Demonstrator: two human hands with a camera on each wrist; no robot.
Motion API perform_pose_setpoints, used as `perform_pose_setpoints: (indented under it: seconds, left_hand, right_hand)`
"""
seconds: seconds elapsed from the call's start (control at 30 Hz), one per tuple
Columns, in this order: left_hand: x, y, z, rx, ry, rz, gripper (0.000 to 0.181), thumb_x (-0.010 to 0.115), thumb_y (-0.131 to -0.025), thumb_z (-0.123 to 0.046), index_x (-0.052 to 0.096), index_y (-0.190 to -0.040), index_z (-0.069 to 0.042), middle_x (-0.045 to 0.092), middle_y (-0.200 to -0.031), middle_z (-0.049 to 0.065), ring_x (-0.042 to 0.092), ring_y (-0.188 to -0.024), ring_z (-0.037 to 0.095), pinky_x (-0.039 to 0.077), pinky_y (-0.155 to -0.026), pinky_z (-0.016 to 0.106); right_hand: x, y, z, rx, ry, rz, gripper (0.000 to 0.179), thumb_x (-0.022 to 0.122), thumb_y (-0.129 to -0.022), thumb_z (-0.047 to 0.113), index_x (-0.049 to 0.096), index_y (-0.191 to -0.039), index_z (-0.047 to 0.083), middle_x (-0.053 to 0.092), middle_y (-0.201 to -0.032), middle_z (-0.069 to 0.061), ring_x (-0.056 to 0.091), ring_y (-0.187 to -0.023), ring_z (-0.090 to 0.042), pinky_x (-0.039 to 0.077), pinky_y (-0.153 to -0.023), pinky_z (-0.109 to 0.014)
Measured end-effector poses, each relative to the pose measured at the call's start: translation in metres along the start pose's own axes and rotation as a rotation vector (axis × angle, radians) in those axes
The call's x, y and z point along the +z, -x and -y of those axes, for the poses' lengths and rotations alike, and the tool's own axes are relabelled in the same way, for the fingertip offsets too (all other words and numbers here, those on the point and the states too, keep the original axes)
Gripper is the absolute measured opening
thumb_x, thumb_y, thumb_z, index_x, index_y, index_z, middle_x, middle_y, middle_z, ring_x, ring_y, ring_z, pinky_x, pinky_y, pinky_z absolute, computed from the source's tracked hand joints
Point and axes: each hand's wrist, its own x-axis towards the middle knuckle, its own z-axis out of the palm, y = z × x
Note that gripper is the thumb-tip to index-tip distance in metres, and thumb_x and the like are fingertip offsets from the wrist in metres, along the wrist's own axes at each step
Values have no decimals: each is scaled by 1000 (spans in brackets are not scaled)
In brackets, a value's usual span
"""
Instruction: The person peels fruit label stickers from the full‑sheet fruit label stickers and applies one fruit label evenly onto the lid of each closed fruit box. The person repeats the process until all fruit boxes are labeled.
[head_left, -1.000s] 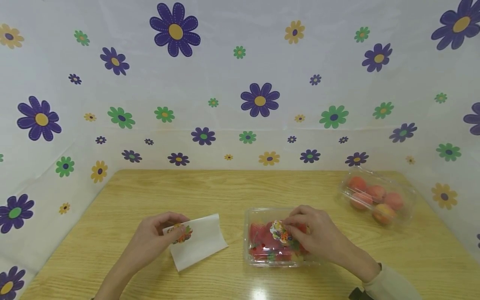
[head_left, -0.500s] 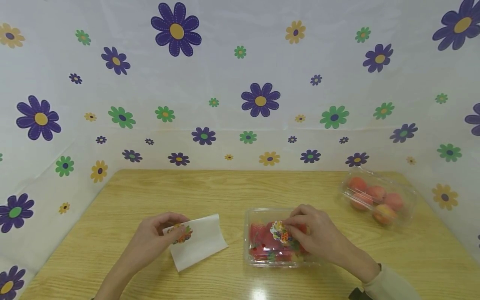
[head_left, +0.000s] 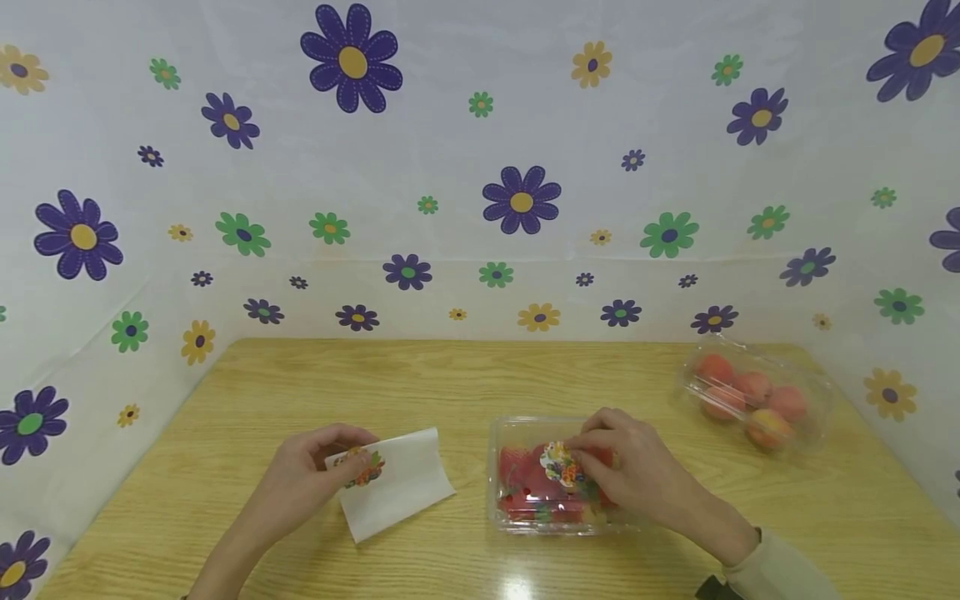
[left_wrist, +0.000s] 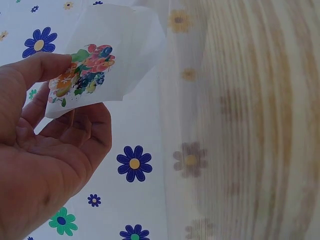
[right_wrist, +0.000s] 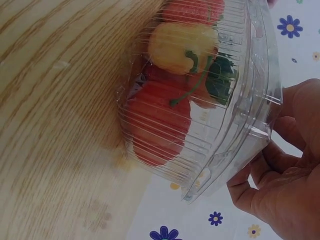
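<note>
My left hand (head_left: 303, 467) pinches a white sheet of backing paper (head_left: 405, 487) between thumb and fingers. Printed on that sheet is a colourful fruit sticker (left_wrist: 92, 70), partly covered by the thumb. My right hand (head_left: 641, 467) is over a clear plastic box (head_left: 492, 479) and pinches the right edge of a scalloped fruit sticker (head_left: 557, 462), just at the lid. Whether the sticker touches the lid I cannot tell. Inside the box are red fruits (right_wrist: 160, 117) with green leaves and a yellowish one; strawberries show from above.
A second clear plastic box (head_left: 813, 433) with several peach-like fruits (head_left: 753, 387) stands at the back right of the wooden table (head_left: 420, 383). A white cloth with flowers (head_left: 420, 150) closes off the back and both sides.
</note>
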Motion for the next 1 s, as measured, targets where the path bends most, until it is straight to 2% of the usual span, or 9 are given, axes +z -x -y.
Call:
perform_pose_setpoints:
  seconds: [0.37,0.63,1.0]
  left_hand:
    - [1,1,2,21,-11,2,28,72,-97,-33,72,-117,-13,76,-105,6,72,-86,13,56,-72,27]
    - [1,1,2,26,-25,-2,29,72,-97,-35,72,-117,-14,76,-107,4,73,-87,12,56,-72,26]
    - [2,3,4,38,-23,2,28,71,-97,-34,72,-116,-13,77,-106,5,74,-87,11,56,-73,25]
  right_hand:
    - [1,1,1,14,18,3,14,79,-86,1,81,-97,9,66,-91,4,50,-75,0,47,-60,-17]
    - [2,2,1,9,80,-11,14,80,-85,2,82,-95,12,65,-92,7,51,-83,-5,46,-66,-20]
    - [3,3,1,28,112,-4,14,80,-86,4,82,-96,13,66,-92,8,52,-85,-7,47,-69,-21]
